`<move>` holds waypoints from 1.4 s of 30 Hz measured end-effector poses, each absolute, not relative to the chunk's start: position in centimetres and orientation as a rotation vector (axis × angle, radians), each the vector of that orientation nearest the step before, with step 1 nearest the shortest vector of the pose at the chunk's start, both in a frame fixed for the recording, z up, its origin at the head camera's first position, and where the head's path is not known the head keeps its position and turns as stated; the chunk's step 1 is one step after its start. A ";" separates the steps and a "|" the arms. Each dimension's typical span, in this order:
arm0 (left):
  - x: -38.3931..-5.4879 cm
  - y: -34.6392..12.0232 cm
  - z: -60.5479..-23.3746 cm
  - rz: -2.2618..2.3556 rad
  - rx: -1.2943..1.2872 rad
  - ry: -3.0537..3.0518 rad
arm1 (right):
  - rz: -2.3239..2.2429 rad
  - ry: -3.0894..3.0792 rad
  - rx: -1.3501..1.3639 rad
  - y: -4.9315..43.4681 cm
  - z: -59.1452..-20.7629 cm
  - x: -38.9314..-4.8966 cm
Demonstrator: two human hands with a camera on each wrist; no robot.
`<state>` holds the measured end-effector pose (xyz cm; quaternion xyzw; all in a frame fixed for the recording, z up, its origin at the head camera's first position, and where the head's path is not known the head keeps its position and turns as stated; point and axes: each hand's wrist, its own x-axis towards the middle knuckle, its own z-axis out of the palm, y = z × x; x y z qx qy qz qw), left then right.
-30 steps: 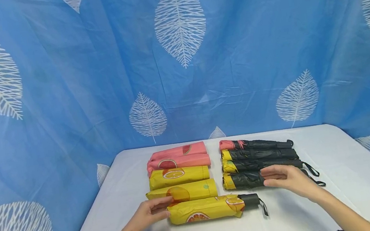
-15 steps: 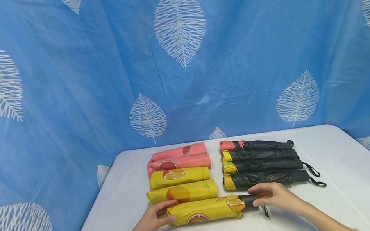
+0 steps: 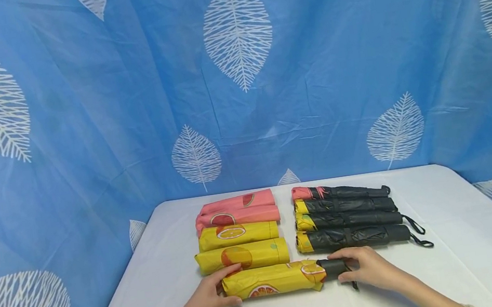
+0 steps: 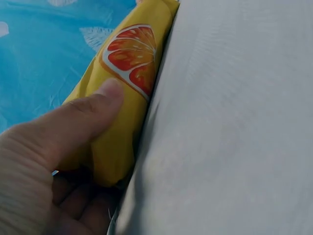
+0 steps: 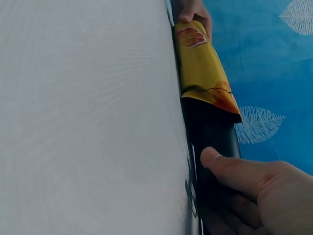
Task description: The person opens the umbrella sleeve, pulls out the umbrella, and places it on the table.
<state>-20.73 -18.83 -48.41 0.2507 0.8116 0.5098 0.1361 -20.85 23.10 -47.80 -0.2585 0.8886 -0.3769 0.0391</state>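
A folded umbrella lies crosswise at the front of the table, most of it inside a yellow sleeve (image 3: 284,276) printed with orange slices. Its black handle (image 3: 332,267) sticks out at the right end. My left hand (image 3: 209,296) grips the sleeve's left end; in the left wrist view the thumb (image 4: 100,105) lies on the yellow cloth and the other fingers are partly hidden beneath. At the other end my right hand (image 3: 370,267) holds the handle, thumb (image 5: 230,169) on the near side. The handle's strap is mostly covered by this hand.
Behind on the left lie two yellow sleeves (image 3: 260,253) and pink sleeves (image 3: 254,214) with watermelon prints. To their right, several folded black umbrellas (image 3: 371,234) lie in a row, some with wrist straps. A blue leaf-print curtain (image 3: 312,86) surrounds the white table (image 3: 465,238).
My right hand has come left and toward me from beside the black umbrellas onto the handle. The left hand has moved slightly right and closed round the sleeve's end.
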 end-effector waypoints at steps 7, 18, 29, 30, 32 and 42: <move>-20.8 -18.5 -48.0 1.311 0.715 2.520 | -1.203 2.717 -0.796 23.0 -48.0 -20.9; -20.6 -18.5 -45.0 1.651 0.675 2.342 | -1.691 2.381 -0.656 23.1 -45.3 -20.7; -20.6 -17.4 -42.8 2.031 0.669 2.163 | -2.006 2.392 -0.529 22.0 -42.8 -20.2; -20.6 -17.3 -42.7 2.034 0.645 2.161 | -2.040 2.376 -0.531 21.9 -42.8 -20.1; -20.7 -17.1 -42.7 2.039 0.614 2.156 | -2.105 2.340 -0.547 21.9 -42.8 -20.0; -20.9 -17.1 -42.4 2.052 0.653 2.158 | -2.346 2.022 -0.638 22.3 -42.9 -19.9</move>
